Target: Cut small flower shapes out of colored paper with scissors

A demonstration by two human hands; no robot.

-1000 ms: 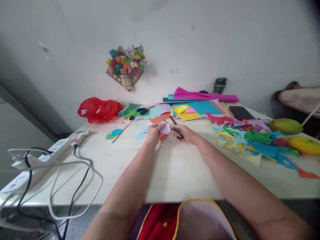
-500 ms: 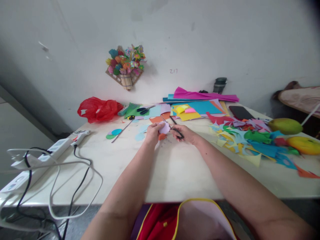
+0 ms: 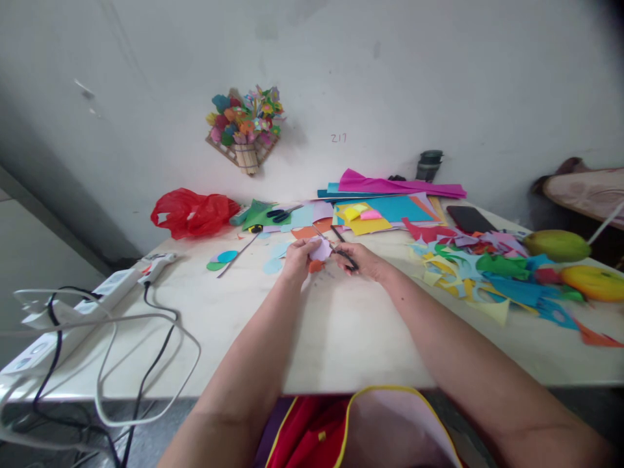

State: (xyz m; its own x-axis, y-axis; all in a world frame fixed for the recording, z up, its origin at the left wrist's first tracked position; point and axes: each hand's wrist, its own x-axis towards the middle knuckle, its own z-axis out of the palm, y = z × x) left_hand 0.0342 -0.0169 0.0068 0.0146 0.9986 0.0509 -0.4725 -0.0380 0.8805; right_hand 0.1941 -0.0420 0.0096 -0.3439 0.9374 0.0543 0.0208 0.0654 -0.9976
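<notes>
My left hand (image 3: 298,259) pinches a pale lilac piece of paper (image 3: 320,249) with a rounded edge, above the middle of the table. Black-handled scissors (image 3: 348,261) are in my right hand (image 3: 361,257), their blades lying against the lilac paper's upper right side. An orange paper piece (image 3: 316,266) shows just under the lilac one. Left of my left hand lie light blue paper pieces (image 3: 273,265). Farther left are a blue paper circle (image 3: 227,257) and a green one (image 3: 214,266), beside a thin dark strip.
Coloured paper scraps (image 3: 468,273) cover the right side, near a phone (image 3: 470,219) and two mango-like fruits. Paper sheets (image 3: 390,209), another pair of scissors (image 3: 280,214) and a red plastic bag (image 3: 195,213) lie at the back. Power strips (image 3: 73,322) with cables occupy the left.
</notes>
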